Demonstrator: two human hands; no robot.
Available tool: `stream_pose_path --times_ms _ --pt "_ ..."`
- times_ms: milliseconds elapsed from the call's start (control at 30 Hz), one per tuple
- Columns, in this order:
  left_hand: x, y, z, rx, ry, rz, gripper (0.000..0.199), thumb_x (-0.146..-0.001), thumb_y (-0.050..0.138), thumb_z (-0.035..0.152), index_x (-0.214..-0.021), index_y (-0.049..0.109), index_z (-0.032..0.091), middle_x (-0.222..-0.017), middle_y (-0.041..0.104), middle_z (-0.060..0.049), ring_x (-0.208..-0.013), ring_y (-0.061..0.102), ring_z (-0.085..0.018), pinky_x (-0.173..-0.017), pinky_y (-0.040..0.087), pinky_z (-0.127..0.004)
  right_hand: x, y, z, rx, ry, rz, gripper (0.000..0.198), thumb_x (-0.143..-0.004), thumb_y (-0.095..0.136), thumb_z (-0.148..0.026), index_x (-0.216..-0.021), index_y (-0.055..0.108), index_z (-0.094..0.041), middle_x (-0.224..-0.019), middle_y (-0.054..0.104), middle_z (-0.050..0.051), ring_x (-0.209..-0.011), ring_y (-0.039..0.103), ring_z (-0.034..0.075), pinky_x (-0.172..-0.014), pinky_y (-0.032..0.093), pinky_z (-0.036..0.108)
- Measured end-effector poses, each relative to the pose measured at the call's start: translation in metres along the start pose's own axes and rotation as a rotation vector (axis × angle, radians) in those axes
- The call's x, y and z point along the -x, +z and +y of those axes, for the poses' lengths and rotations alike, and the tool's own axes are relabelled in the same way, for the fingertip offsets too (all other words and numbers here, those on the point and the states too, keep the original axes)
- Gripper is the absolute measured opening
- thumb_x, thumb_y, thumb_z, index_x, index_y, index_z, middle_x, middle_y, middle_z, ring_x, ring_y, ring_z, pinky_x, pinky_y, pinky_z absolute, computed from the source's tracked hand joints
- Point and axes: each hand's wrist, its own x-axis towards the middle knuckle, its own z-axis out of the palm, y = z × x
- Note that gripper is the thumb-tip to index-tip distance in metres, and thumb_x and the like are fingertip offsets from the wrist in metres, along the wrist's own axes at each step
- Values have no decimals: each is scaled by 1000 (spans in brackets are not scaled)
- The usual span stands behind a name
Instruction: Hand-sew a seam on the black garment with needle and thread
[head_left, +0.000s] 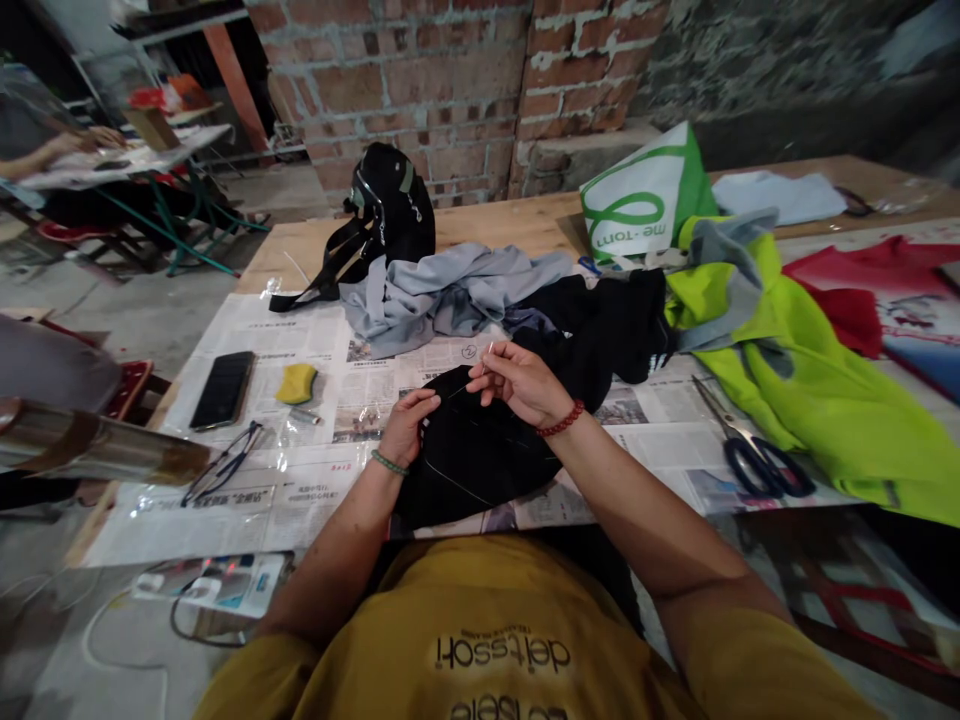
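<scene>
My left hand (406, 430), with a green bead bracelet, is closed on the edge of a black cloth garment (480, 455) that lies in front of me. My right hand (517, 380), with a red bead bracelet, is raised just above the cloth, thumb and forefinger pinched on a thin sewing needle (491, 347). A fine pale thread runs from near my right fingers down toward the cloth and my left fingertips. More thread shows as a light line across the black fabric.
Newspaper covers the table. A phone (223, 390), yellow sponge (296, 383), glasses (223, 463) and metal flask (97, 445) are at left; scissors (754, 445) and a lime garment (802, 370) at right. Behind are a grey cloth (450, 290), black bag (394, 205) and white-green bag (637, 200).
</scene>
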Motion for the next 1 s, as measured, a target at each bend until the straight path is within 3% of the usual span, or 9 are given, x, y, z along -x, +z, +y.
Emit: stream_pose_path --times_ms 200,467,567,767,1000 --pt "-3 -3 3 36 37 67 29 -45 82 24 -68 67 17 -62 64 4 -57 55 -9 -60 42 -22 4 -1 6 63 10 47 23 -76 67 -31 -79 49 -17 -66 64 -2 -55 65 14 -42 52 21" --pt "-3 -6 6 35 59 40 24 -46 80 22 -65 66 17 -64 63 4 -62 55 -9 -64 42 -23 8 -14 19 227 -10 196 22 -75 65 -33 -77 49 -18 -54 57 -6 -41 55 9 -37 48 19" --pt "-3 -6 7 31 32 23 25 -47 81 22 -66 65 17 -61 61 5 -59 53 -8 -60 40 -21 10 -14 13 178 0 160 22 -75 66 -32 -78 49 -18 -56 59 -6 -43 57 9 -38 49 20" --pt "-2 -5 4 19 -41 -27 32 -48 82 26 -72 63 17 -60 61 5 -52 51 -7 -53 39 -20 2 0 -15 -3 8 -40 17 -80 64 -25 -81 50 -17 -68 65 -1 -60 67 14 -49 56 24" --pt "0 -7 -3 -66 98 -151 41 -57 79 27 -96 69 20 -70 65 3 -61 56 -9 -60 43 -20 -13 12 -21 -107 -77 54 11 -89 50 -16 -79 49 -17 -68 65 -1 -67 68 13 -56 57 23"
